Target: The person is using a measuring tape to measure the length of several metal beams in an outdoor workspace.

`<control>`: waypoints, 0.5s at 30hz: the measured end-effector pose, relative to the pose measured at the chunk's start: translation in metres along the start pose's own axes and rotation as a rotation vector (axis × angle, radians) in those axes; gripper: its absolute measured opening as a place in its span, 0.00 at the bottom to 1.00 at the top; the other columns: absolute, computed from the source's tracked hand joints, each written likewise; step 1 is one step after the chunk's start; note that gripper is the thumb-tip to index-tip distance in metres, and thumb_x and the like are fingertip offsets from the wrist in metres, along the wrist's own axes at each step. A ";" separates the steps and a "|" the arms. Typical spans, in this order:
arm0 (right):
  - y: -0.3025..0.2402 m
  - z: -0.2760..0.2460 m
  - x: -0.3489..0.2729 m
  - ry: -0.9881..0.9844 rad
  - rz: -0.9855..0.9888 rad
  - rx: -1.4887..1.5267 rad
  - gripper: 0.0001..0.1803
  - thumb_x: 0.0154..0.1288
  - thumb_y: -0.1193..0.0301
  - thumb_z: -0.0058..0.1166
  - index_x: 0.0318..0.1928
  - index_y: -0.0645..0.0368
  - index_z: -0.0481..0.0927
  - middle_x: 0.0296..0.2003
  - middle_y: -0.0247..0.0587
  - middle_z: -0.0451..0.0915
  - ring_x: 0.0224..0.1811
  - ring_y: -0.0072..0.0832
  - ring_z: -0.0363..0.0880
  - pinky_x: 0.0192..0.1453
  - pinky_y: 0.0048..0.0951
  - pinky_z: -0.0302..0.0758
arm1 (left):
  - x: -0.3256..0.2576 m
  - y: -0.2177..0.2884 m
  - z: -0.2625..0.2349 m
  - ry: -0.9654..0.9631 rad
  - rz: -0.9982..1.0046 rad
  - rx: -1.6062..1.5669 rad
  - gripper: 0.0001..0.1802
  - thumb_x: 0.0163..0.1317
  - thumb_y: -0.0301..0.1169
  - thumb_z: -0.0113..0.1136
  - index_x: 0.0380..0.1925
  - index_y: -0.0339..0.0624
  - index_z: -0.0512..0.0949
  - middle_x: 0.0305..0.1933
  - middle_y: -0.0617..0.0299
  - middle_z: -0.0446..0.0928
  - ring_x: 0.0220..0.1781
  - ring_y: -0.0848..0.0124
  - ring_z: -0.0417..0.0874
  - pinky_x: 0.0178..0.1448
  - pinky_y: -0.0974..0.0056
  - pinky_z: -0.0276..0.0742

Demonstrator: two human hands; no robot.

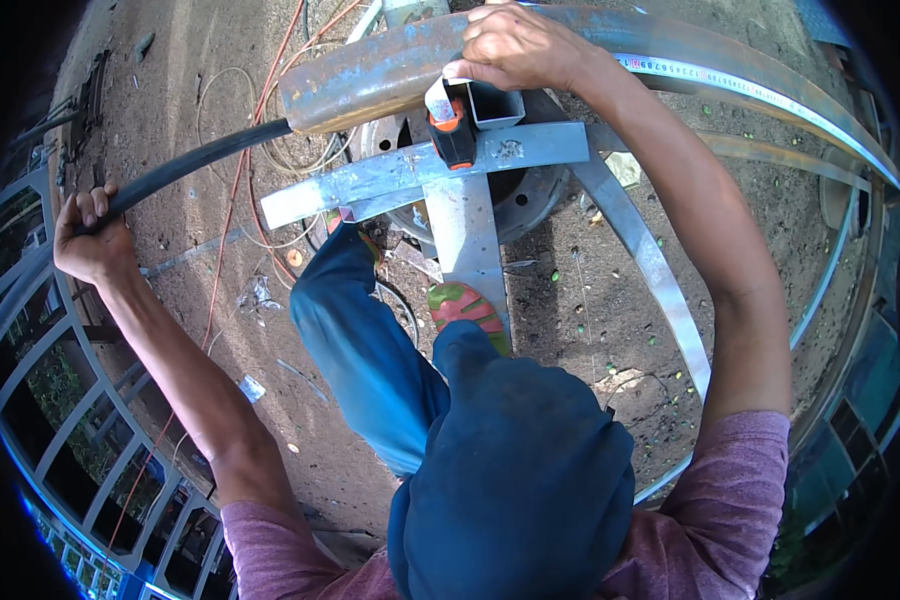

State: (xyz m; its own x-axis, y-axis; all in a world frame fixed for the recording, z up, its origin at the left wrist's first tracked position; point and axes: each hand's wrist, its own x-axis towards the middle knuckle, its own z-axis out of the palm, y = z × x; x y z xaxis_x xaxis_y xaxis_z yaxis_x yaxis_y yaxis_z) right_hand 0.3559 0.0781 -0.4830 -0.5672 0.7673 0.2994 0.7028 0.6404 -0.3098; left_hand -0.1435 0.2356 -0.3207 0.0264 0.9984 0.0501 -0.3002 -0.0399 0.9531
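My left hand (95, 232) is wrapped round a long black rod (195, 165) at the far left. The rod's other end meets the end of a thick rusty metal pipe (370, 80) with blue paint patches. Over the pipe, my right hand (520, 48) is closed, its thumb pressing a tape measure's blade against the near side. The black and orange tape measure case (452, 135) hangs just below that thumb. To the right, the white blade (710, 75) runs along the pipe. Beneath my right hand is the open end of a square metal tube (497, 105).
A flat metal bar (540, 146) lies across a support under the pipe, above a round metal wheel rim (530, 205). A grey strip (650, 255) slopes down to the right. Red hoses (232, 210) trail over the dirt. Metal grille frames (80, 390) stand at the left.
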 end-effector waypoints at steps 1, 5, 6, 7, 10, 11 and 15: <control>0.001 0.001 -0.001 -0.003 -0.002 0.003 0.17 0.63 0.60 0.55 0.19 0.54 0.80 0.23 0.40 0.81 0.32 0.42 0.79 0.42 0.47 0.68 | 0.000 -0.001 0.013 -0.016 -0.002 0.004 0.12 0.60 0.22 0.48 0.19 0.45 0.64 0.18 0.64 0.56 0.25 0.66 0.62 0.51 0.51 0.66; 0.001 0.000 -0.001 -0.002 0.026 0.012 0.17 0.63 0.60 0.55 0.20 0.53 0.80 0.23 0.41 0.80 0.33 0.42 0.80 0.44 0.47 0.69 | -0.002 0.000 0.030 -0.045 0.009 0.019 0.12 0.60 0.21 0.47 0.19 0.44 0.64 0.19 0.63 0.56 0.25 0.66 0.62 0.50 0.51 0.66; 0.000 0.001 -0.002 -0.021 0.048 0.006 0.16 0.63 0.60 0.55 0.20 0.53 0.80 0.23 0.41 0.81 0.33 0.42 0.80 0.44 0.47 0.70 | -0.004 0.001 0.029 -0.081 -0.014 0.010 0.12 0.60 0.21 0.47 0.19 0.44 0.64 0.19 0.63 0.56 0.26 0.66 0.62 0.50 0.51 0.65; 0.000 0.002 -0.002 -0.024 0.049 0.007 0.16 0.63 0.60 0.55 0.20 0.53 0.80 0.23 0.41 0.81 0.33 0.42 0.80 0.44 0.47 0.70 | -0.004 0.001 0.029 -0.080 -0.017 0.009 0.12 0.60 0.21 0.47 0.19 0.44 0.64 0.19 0.63 0.56 0.26 0.66 0.62 0.50 0.51 0.65; 0.000 0.002 -0.004 -0.005 0.037 0.000 0.16 0.63 0.60 0.55 0.21 0.53 0.81 0.24 0.41 0.81 0.33 0.42 0.80 0.44 0.47 0.70 | -0.002 0.001 0.028 -0.043 -0.030 -0.003 0.11 0.60 0.21 0.46 0.19 0.44 0.63 0.20 0.63 0.55 0.26 0.66 0.61 0.50 0.51 0.65; 0.000 0.003 -0.004 0.036 0.015 0.026 0.16 0.63 0.61 0.56 0.21 0.53 0.80 0.24 0.40 0.81 0.33 0.42 0.80 0.44 0.46 0.69 | -0.001 0.002 0.024 -0.081 -0.034 -0.013 0.11 0.60 0.22 0.46 0.19 0.44 0.63 0.20 0.63 0.56 0.26 0.66 0.61 0.51 0.51 0.65; -0.001 -0.002 -0.005 0.032 0.024 0.025 0.16 0.63 0.61 0.56 0.21 0.54 0.80 0.24 0.40 0.81 0.32 0.41 0.79 0.44 0.45 0.69 | -0.002 0.003 0.022 -0.184 -0.058 -0.061 0.11 0.62 0.21 0.45 0.20 0.42 0.65 0.22 0.62 0.56 0.28 0.67 0.61 0.56 0.50 0.64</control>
State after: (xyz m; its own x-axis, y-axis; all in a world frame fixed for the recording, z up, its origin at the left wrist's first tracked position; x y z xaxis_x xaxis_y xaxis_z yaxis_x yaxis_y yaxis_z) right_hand 0.3584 0.0737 -0.4824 -0.5363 0.7809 0.3204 0.7045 0.6232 -0.3397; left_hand -0.1233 0.2322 -0.3112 0.2178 0.9745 0.0545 -0.3503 0.0259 0.9363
